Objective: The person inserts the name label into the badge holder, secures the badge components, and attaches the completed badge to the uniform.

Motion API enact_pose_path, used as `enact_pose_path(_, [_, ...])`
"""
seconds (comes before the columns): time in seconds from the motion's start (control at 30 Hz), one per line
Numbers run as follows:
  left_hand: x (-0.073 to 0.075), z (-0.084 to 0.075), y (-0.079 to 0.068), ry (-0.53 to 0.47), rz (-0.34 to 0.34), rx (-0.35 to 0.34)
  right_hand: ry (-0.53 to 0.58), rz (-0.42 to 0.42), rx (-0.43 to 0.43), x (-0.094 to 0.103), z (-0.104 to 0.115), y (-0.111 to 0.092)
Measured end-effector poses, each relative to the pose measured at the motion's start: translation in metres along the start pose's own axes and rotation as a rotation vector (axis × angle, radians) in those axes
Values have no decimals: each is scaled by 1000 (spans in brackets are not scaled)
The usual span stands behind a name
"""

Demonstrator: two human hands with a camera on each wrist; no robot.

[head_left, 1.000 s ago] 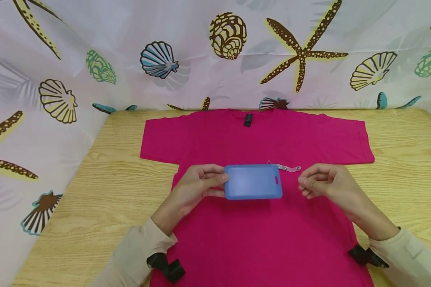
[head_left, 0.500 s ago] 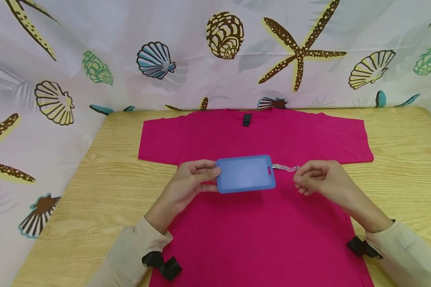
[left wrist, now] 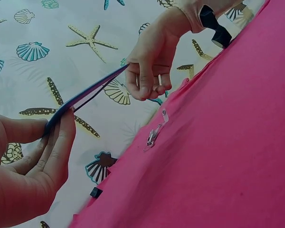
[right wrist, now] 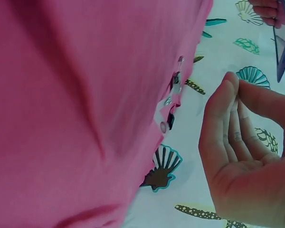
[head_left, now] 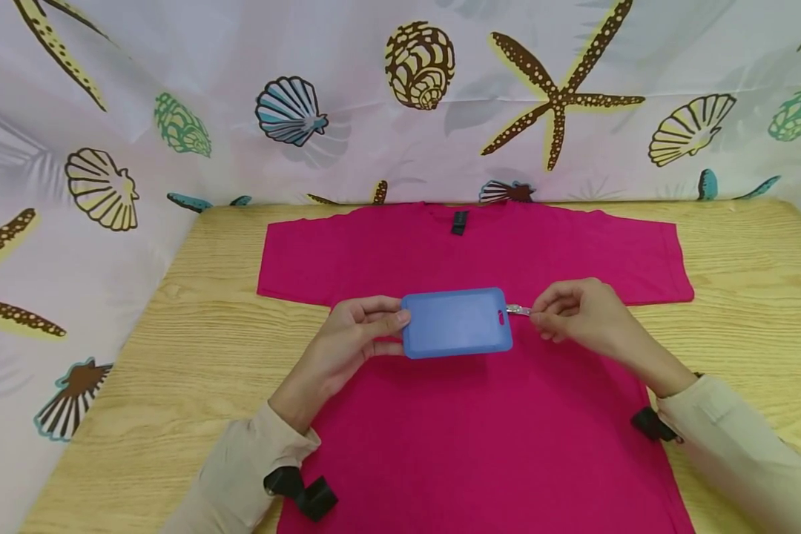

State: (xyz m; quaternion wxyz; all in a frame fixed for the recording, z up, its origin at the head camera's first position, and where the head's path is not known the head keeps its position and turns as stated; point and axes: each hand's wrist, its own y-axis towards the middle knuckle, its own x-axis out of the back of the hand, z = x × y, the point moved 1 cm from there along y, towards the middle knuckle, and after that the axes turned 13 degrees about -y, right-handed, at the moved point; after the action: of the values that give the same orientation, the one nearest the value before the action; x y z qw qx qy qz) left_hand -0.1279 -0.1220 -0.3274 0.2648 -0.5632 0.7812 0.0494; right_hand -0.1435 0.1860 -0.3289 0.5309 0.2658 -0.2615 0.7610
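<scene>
My left hand (head_left: 355, 343) grips one short end of a blue badge holder (head_left: 455, 324), thumb on its face and fingers behind. The holder is raised over the magenta T-shirt (head_left: 494, 437), its slotted end to the right. Beyond that end a clear strap clip (head_left: 518, 309) shows, partly hidden by my right hand (head_left: 587, 315). In the left wrist view the strap clip (left wrist: 154, 134) lies on the shirt, apart from both hands. The right wrist view has my right hand (right wrist: 242, 156) loosely curved, thumb and index tips meeting with nothing visible between them.
The T-shirt lies spread on a wooden table (head_left: 193, 334), its collar with a black label (head_left: 460, 222) at the back. A white cloth (head_left: 374, 148) printed with shells and starfish hangs behind and along the left. Black straps (head_left: 303, 495) dangle at both sleeves.
The badge holder has shifted left and slightly up, uncovering more of the strap clip. My right hand has moved left and up, and now overlaps the strap's free end in the head view.
</scene>
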Motion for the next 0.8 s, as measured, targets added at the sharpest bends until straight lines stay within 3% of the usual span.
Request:
enact_pose_path(0.13, [0, 0, 0, -3, -6, 4, -143, -42, 6, -1, -2, 6])
enact_pose_path(0.4, [1, 0, 0, 5, 8, 4, -411, -158, 110, 2, -2, 14])
enact_pose_path(0.8, [1, -1, -1, 2, 6, 4, -590, -100, 210, -9, 4, 29])
